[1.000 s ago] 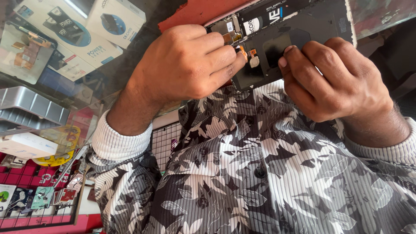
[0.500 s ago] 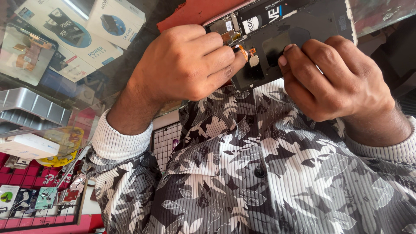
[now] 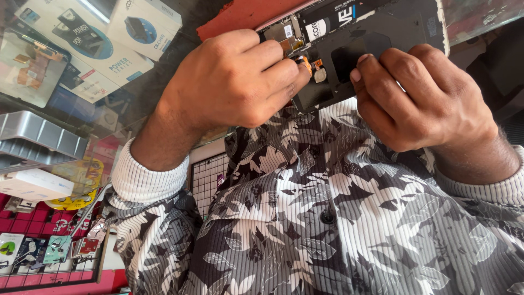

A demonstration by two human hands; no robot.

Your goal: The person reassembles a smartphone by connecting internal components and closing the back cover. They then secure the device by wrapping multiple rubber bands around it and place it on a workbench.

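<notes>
An opened phone [image 3: 376, 33] with its back off lies on a red mat [image 3: 245, 13], showing a black inner plate and a small circuit board. My left hand [image 3: 234, 82] is curled shut, its fingertips pinching a small orange part [image 3: 303, 63] at the phone's near edge. What else that hand may hold is hidden by the fingers. My right hand [image 3: 426, 98] grips the phone's near right side, with its fingertips pressed on the black plate. Both wrists come out of white ribbed cuffs and a grey leaf-patterned shirt [image 3: 327, 218].
A glass counter holds white product boxes [image 3: 103, 38] at the top left, with a grey plastic tray [image 3: 38, 139] and a white box [image 3: 33, 186] below them. Small packaged parts [image 3: 49, 248] hang on a red grid at the bottom left.
Hardly anything differs. My left fingertips stay pinched at the orange part and my right hand keeps its hold on the phone.
</notes>
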